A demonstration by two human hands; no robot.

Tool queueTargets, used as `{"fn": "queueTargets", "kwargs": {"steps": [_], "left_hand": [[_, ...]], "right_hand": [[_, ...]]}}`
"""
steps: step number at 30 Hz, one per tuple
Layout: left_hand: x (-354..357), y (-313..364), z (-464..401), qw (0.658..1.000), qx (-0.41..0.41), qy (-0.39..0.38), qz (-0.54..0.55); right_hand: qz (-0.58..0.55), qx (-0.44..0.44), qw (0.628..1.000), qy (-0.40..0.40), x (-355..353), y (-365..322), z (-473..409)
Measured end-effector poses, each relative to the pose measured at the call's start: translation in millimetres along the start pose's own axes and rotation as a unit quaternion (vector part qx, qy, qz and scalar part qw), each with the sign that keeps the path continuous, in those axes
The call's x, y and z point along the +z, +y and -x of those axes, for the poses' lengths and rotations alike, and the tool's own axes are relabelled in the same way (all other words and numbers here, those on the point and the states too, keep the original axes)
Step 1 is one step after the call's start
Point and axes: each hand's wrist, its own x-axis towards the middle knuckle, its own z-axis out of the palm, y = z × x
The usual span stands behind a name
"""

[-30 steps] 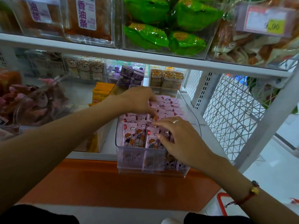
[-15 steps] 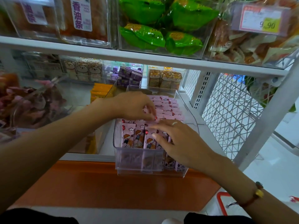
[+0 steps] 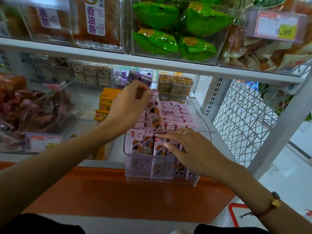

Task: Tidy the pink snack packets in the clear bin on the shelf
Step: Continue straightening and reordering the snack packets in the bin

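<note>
Left hand (image 3: 128, 105) pinching one pink packet (image 3: 155, 114) lifted above the clear bin (image 3: 201, 119) at the shelf's front edge, right hand (image 3: 190, 149) flat — fingers straight — pressing the front row of pink packets (image 3: 145, 142)

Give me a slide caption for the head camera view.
Left hand lifts one pink packet above the clear bin; right hand rests on the front row.

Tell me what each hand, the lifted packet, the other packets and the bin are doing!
left hand: pinches one packet by its top end
lifted pink packet: raised above the rows, tilted
right hand: fingers straight, resting on the front packets
pink packets in the bin: standing upright in rows
clear bin: open-topped, nearly full, on the shelf
</note>
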Motion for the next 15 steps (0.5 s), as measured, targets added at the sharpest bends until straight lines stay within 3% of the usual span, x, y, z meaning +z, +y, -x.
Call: {"fn": "queueTargets", "kwargs": {"steps": [3,6,9,13,15], "left_hand": [[-11,8,16,0.991,0.019,0.108,0.075],[-14,17,29,0.979,0.045,0.159,0.121],[-7,24,42,0.981,0.055,0.13,0.131],[-1,31,47,0.98,0.053,0.058,0.184],[-1,28,48,0.979,0.03,0.025,0.201]], "right_hand": [[-0.02,0.0,0.999,0.026,-2,-2,-3],[-0.143,0.03,0.98,0.137,-6,-11,-7],[-0.297,0.051,0.936,0.18,-11,-28,-13],[-0.35,0.032,0.924,0.153,-11,-40,-18],[-0.388,0.064,0.905,0.162,-11,-36,-19]]}}
